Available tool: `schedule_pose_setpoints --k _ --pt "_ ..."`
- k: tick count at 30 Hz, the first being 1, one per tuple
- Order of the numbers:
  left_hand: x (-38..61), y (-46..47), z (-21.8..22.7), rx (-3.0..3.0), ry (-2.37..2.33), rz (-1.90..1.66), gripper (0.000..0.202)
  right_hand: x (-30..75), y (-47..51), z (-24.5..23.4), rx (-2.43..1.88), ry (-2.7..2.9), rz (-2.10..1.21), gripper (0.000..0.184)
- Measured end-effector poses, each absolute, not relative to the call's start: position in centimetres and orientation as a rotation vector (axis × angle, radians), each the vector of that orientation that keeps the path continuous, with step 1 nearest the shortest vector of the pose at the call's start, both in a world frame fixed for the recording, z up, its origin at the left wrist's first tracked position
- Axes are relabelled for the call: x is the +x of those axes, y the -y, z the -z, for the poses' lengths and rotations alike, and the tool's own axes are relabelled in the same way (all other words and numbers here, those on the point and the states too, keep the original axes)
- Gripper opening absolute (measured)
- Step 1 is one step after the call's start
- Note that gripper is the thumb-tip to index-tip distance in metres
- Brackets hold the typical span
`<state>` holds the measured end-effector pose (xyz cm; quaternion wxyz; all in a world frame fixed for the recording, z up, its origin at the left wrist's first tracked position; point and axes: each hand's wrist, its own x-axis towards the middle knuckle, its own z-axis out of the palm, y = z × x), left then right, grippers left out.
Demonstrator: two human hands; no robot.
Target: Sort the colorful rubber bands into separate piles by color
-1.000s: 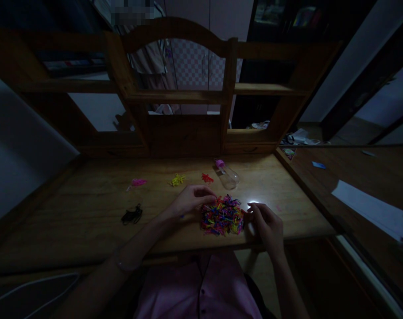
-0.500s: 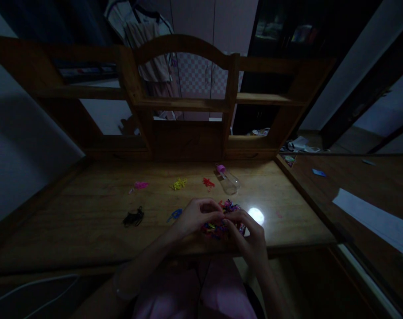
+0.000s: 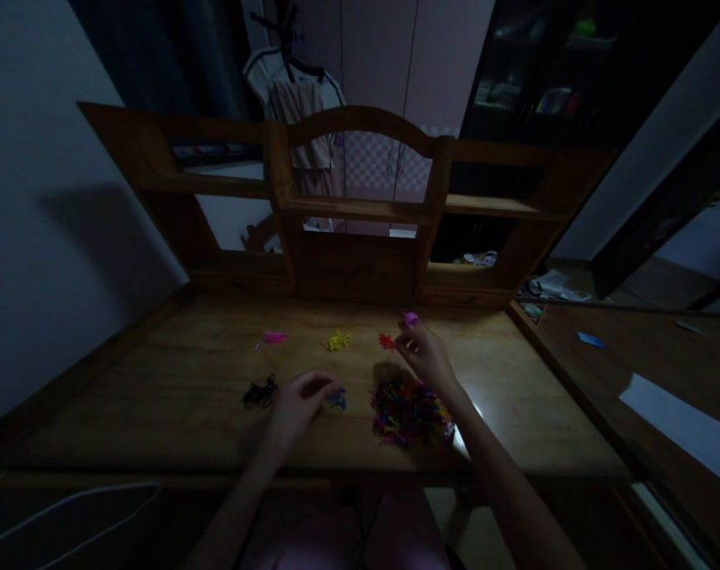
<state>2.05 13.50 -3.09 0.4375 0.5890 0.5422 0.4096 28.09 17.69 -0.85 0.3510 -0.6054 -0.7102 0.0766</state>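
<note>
My left hand (image 3: 297, 408) is over the blue pile (image 3: 337, 398) of thin band-like pieces, thumb and fingertips pinched together at its edge. A black pile (image 3: 260, 392) lies just left of it. My right hand (image 3: 426, 358) reaches further out, its fingertips closed beside the red pile (image 3: 386, 341). Anything in either pinch is too small to make out. Below my right forearm spreads a large mixed heap (image 3: 404, 416) of many-coloured bands. Behind my right hand shows the pink cap (image 3: 411, 319) of a bottle whose body is mostly hidden.
A yellow pile (image 3: 338, 340) and a pink pile (image 3: 274, 337) lie further back on the wooden desk (image 3: 182, 372). A wooden shelf unit (image 3: 360, 265) rises along the far edge. White paper (image 3: 680, 423) lies on the surface to the right.
My hands have parted from above the mixed heap. The left has moved left to the blue pile, the right forward to the red pile. The view has shifted slightly.
</note>
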Motion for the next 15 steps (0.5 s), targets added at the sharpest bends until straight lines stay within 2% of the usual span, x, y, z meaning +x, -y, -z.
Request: schedule_pose_setpoints --k 8,12,15 --pt "-0.4 -13.3 5.4 1.915 -1.476 -1.017 0.020 26.8 -20.7 1.3 -1.612 1.901 -0.090 0.010" --pt "0.0 -13.3 5.1 1.944 -1.485 -1.056 0.021 28.9 -18.3 -0.7 -1.567 1.849 -0.064 0.022" --pt "1.6 -12.5 4.1 1.999 -1.389 -1.050 0.018 30.7 -15.0 -1.6 -1.478 1.691 -0.097 0.023"
